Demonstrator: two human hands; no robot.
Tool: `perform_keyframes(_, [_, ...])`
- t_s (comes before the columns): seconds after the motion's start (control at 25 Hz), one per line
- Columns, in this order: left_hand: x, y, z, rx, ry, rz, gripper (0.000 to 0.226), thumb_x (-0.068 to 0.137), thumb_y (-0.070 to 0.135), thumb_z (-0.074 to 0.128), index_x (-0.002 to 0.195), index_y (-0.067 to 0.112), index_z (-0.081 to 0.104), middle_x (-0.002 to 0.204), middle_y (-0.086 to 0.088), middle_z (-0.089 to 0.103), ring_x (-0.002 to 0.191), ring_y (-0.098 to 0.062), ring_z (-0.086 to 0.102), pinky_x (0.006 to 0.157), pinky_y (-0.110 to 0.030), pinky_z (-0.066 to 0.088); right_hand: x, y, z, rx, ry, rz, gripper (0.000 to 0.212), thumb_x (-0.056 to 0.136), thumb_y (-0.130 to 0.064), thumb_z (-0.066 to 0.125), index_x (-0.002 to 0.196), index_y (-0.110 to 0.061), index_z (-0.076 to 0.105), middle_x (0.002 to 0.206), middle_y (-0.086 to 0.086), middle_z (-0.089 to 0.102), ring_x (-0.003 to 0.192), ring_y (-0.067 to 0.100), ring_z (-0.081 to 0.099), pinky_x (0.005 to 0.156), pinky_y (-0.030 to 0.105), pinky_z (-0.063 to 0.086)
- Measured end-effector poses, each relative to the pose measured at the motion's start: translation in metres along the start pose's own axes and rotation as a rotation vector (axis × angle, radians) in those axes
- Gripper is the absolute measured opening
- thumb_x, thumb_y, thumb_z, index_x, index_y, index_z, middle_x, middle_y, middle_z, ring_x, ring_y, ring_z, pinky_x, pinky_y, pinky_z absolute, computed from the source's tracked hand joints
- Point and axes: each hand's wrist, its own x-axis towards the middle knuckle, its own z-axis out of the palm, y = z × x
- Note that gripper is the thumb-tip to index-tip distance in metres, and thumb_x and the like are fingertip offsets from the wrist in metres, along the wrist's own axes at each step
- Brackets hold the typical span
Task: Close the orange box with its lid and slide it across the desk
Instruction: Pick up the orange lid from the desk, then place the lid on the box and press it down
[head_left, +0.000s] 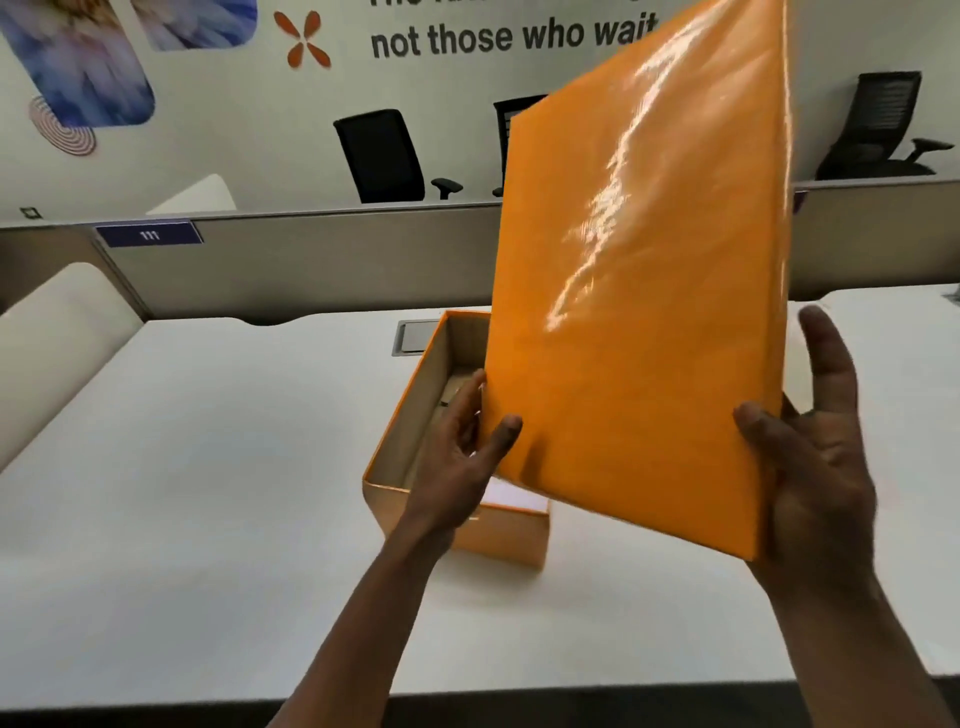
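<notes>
We hold lid (644, 291) tilted up above orange box (415, 410), left hand (457, 457) and right hand (815, 467) clasping its lower corners; we judge tilt is for aiming. Box open on white desk (208, 467), near cable hatch (415, 338)

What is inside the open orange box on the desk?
The orange box shows bare cardboard walls and something pale at its near end. A small dark item lies deeper; I cannot identify it. The lid and the left hand cover the rest.
</notes>
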Motion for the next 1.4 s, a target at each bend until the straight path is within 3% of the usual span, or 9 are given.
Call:
perform_keyframes(0.08, [-0.004, -0.011, -0.025, 0.010, 0.085, 0.009, 0.091, 0.077, 0.055, 0.079, 0.156, 0.035, 0.037, 0.158, 0.008, 0.046, 0.142, -0.017, 0.050, 0.111, -0.047, 0.050, 0.002, 0.019, 0.017, 0.053, 0.000, 0.034, 0.066, 0.094, -0.025, 0.053, 0.155, -0.035, 0.030, 0.133, -0.021, 0.064, 0.114, 0.021, 0.068, 0.074, 0.039, 0.063])
perform_keyframes(0.24, [-0.009, -0.031, -0.077, 0.068, 0.180, -0.041, 0.093, 0.069, 0.059, 0.080, 0.152, 0.040, 0.042, 0.153, 0.014, 0.052, 0.136, -0.016, 0.054, 0.108, -0.044, 0.052, 0.009, 0.067, 0.050, 0.125, -0.001, 0.204, 0.057, 0.095, -0.029, 0.057, 0.150, -0.035, 0.041, 0.121, -0.022, 0.070, 0.109, 0.019, 0.071, 0.072, 0.037, 0.063])
perform_keyframes(0.4, [-0.008, -0.053, -0.111, 0.126, 0.228, -0.094, 0.093, 0.069, 0.061, 0.082, 0.150, 0.034, 0.046, 0.131, 0.029, 0.060, 0.121, -0.004, 0.061, 0.095, -0.027, 0.056, 0.017, 0.129, 0.071, 0.061, 0.044, 0.353, 0.047, 0.103, -0.019, 0.055, 0.148, -0.030, 0.047, 0.122, -0.013, 0.068, 0.105, 0.020, 0.071, 0.077, 0.038, 0.064])
perform_keyframes(0.52, [-0.010, -0.076, -0.118, 0.237, 0.234, -0.168, 0.084, 0.083, 0.048, 0.080, 0.154, 0.027, 0.041, 0.149, 0.008, 0.054, 0.131, -0.020, 0.055, 0.099, -0.032, 0.049, 0.012, 0.170, 0.074, -0.018, 0.040, 0.420, 0.049, 0.102, -0.019, 0.056, 0.150, -0.023, 0.045, 0.127, -0.003, 0.064, 0.115, 0.027, 0.064, 0.077, 0.036, 0.059])
perform_keyframes(0.6, [-0.010, -0.088, -0.117, 0.297, 0.241, -0.195, 0.081, 0.087, 0.044, 0.076, 0.156, 0.024, 0.038, 0.158, -0.003, 0.046, 0.138, -0.027, 0.050, 0.104, -0.039, 0.045, 0.008, 0.188, 0.073, -0.067, 0.055, 0.439, 0.052, 0.101, -0.021, 0.059, 0.151, -0.020, 0.044, 0.135, 0.004, 0.061, 0.120, 0.032, 0.061, 0.085, 0.043, 0.057])
perform_keyframes(0.72, [-0.004, -0.095, -0.115, 0.359, 0.240, -0.199, 0.079, 0.090, 0.044, 0.072, 0.157, 0.025, 0.035, 0.160, -0.006, 0.043, 0.142, -0.031, 0.047, 0.110, -0.047, 0.044, 0.006, 0.202, 0.070, -0.148, 0.086, 0.442, 0.057, 0.099, -0.021, 0.062, 0.152, -0.017, 0.043, 0.143, 0.011, 0.056, 0.125, 0.034, 0.057, 0.099, 0.057, 0.051])
perform_keyframes(0.96, [0.001, -0.103, -0.118, 0.397, 0.213, -0.193, 0.078, 0.090, 0.044, 0.073, 0.157, 0.026, 0.037, 0.158, -0.006, 0.047, 0.138, -0.032, 0.051, 0.107, -0.048, 0.047, 0.005, 0.217, 0.067, -0.280, 0.145, 0.405, 0.050, 0.096, -0.020, 0.067, 0.144, -0.016, 0.054, 0.139, 0.013, 0.056, 0.119, 0.036, 0.059, 0.095, 0.055, 0.054])
perform_keyframes(1.12, [0.008, -0.102, -0.123, 0.376, 0.201, -0.200, 0.077, 0.090, 0.041, 0.075, 0.156, 0.023, 0.039, 0.156, -0.006, 0.049, 0.138, -0.030, 0.052, 0.105, -0.042, 0.048, 0.008, 0.219, 0.069, -0.309, 0.139, 0.444, 0.051, 0.098, -0.017, 0.065, 0.147, -0.018, 0.050, 0.141, 0.012, 0.056, 0.122, 0.035, 0.058, 0.096, 0.057, 0.054])
perform_keyframes(1.4, [0.004, -0.110, -0.121, 0.372, 0.183, -0.198, 0.080, 0.089, 0.040, 0.076, 0.156, 0.023, 0.037, 0.157, -0.005, 0.048, 0.139, -0.029, 0.050, 0.111, -0.047, 0.046, 0.000, 0.222, 0.077, -0.385, 0.104, 0.492, 0.050, 0.105, -0.029, 0.052, 0.154, -0.029, 0.041, 0.145, 0.008, 0.055, 0.125, 0.032, 0.057, 0.100, 0.057, 0.051])
